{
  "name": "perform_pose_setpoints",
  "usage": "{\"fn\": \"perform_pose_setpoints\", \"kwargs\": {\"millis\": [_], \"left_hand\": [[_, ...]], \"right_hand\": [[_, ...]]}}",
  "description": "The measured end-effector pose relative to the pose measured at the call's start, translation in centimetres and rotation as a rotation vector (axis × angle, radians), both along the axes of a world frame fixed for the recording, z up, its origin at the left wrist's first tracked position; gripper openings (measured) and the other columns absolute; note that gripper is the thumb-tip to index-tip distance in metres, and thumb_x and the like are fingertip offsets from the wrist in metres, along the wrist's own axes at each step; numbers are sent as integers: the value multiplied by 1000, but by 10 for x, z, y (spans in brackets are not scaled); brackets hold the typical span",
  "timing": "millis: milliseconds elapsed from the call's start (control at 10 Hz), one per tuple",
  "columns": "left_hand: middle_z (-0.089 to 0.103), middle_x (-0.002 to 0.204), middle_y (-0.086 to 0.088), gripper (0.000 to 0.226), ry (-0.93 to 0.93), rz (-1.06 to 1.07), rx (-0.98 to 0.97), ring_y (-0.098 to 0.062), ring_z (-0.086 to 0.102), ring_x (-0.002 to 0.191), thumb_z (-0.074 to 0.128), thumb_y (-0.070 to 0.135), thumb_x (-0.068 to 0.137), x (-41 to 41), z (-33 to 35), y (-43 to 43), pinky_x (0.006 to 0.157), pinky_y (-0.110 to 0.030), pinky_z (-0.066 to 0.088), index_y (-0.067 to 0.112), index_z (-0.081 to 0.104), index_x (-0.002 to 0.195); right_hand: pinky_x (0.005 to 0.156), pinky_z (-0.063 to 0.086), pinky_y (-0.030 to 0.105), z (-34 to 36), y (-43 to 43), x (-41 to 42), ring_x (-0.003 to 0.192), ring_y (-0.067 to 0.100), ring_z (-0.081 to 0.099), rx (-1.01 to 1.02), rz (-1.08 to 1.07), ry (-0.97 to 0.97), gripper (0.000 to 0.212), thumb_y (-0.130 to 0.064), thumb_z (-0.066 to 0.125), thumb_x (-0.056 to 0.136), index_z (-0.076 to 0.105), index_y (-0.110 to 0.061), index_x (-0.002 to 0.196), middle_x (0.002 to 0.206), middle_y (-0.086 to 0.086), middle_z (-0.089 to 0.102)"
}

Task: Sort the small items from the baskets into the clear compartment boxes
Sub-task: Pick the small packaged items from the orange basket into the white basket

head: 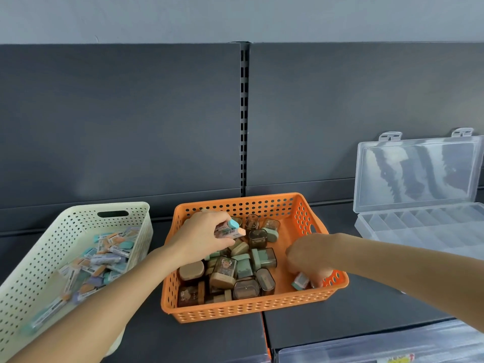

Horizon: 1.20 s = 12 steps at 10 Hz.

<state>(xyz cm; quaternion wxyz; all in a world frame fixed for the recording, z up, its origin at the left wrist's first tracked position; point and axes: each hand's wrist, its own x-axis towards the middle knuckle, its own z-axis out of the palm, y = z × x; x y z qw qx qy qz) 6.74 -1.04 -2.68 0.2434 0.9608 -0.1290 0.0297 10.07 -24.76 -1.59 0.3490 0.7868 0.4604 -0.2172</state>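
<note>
View from above a dark grey shelf top (pixel 340 318).

(a) The left hand (pixel 207 234) hangs over the far left part of the orange perforated plastic basket (pixel 235 314). Its fingers and thumb are closed round a small bundle of wrapped erasers (pixel 230 230), one with a teal end and one with a peach end. A printed barcode shows on the peach one's sleeve; the characters beside it are too small to read.

(b) The right hand (pixel 311 260) reaches into the basket's near right corner. Its fingers are curled down round a teal-and-white wrapped eraser (pixel 300 281) that lies on the basket floor. The fingertips are hidden behind the knuckles.

(c) A heap of tan, green and smoky-brown translucent pencil sharpeners (pixel 235 273) fills the rest of the basket. One bears a cartoon sticker with no legible wording.

(d) The cream perforated plastic basket (pixel 39 258) on the left is tilted and cut off by the frame. It holds a pile of teal, peach and lilac erasers (pixel 104 258), and their labels are blurred.

(e) The clear plastic compartment box (pixel 419 226) stands to the right, well apart from both hands. Its lid (pixel 416 174) is raised against the dark back panel (pixel 131 127).

(f) A second clear box (pixel 392 347) is cropped at the bottom edge, and its yellow label is unreadable.
</note>
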Motion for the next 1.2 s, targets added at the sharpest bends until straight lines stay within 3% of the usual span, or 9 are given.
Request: {"fn": "perform_pose_setpoints", "kwargs": {"millis": [200, 400, 500, 600, 700, 800, 900, 1000, 1200], "left_hand": [[62, 87, 15, 21, 17, -10, -12, -6, 57, 78, 70, 35, 82, -6, 2, 3, 68, -35, 49, 26, 62, 100], [54, 84, 23, 19, -7, -9, -27, 0, 54, 78, 70, 33, 83, -11, 5, 7, 61, -16, 39, 30, 59, 98], [56, 86, 20, 18, -27, 2, -45, 0, 53, 79, 70, 33, 83, -14, 6, 13, 61, -15, 37, 33, 57, 95], [62, 98, 15, 24, -44, 44, -63, -3, 56, 86, 71, 34, 82, -17, 8, 20, 69, -25, 49, 26, 62, 103], [63, 97, 15, 26, -89, 91, -68, -3, 57, 86, 72, 32, 82, -22, 12, 29, 69, -23, 49, 25, 64, 106], [61, 91, 16, 23, -133, 144, -65, 0, 57, 82, 73, 31, 81, -29, 16, 41, 63, -15, 42, 25, 63, 101], [63, 90, 13, 23, -140, 223, -48, -2, 56, 79, 74, 30, 80, -39, 21, 59, 63, -18, 42, 24, 63, 100], [62, 87, 11, 23, -136, 322, -29, -4, 55, 77, 74, 30, 80, -51, 25, 82, 64, -24, 43, 22, 62, 98], [61, 88, 12, 27, -123, 510, -17, -9, 56, 78, 72, 27, 81, -80, 22, 137, 67, -30, 46, 26, 59, 105]], "right_hand": [[79, 52, 43, -7, -1, 0, 104, 31, 55, 1, -27, 11, 40, -24, 73, 82, 60, -11, 117, 110, 13, 62], [85, 48, 38, 1, 3, 2, 109, 27, 50, -43, -56, 19, 34, -22, 68, 86, 60, -9, 117, 115, 10, 58], [88, 48, 32, 7, -1, 9, 101, 24, 59, 142, -231, 120, 30, -26, 63, 89, 60, -9, 114, 108, 7, 64], [81, 49, 20, 23, 0, 15, 89, 14, 60, 425, -341, 167, 24, -29, 56, 93, 59, -12, 110, 100, 0, 63], [63, 46, 17, 34, 11, 19, 73, 6, 58, 712, -467, 202, 19, -32, 54, 95, 58, -15, 102, 89, -4, 59], [60, 54, 26, 39, 28, 17, 70, 12, 67, 956, -639, 347, 16, -28, 54, 96, 56, -15, 103, 92, 2, 65], [51, 47, 16, 43, 52, 11, 54, 3, 62, 1129, -730, 483, 11, -22, 57, 95, 58, -13, 101, 79, 1, 67], [51, 48, 18, 43, 83, 8, 52, 2, 59, 1229, -715, 493, 15, -18, 55, 96, 61, -11, 108, 73, 0, 65], [55, 49, 14, 34, 157, 0, 67, 7, 62, 1312, -625, 498, 25, -15, 54, 94, 60, -18, 119, 86, -3, 64]]}}
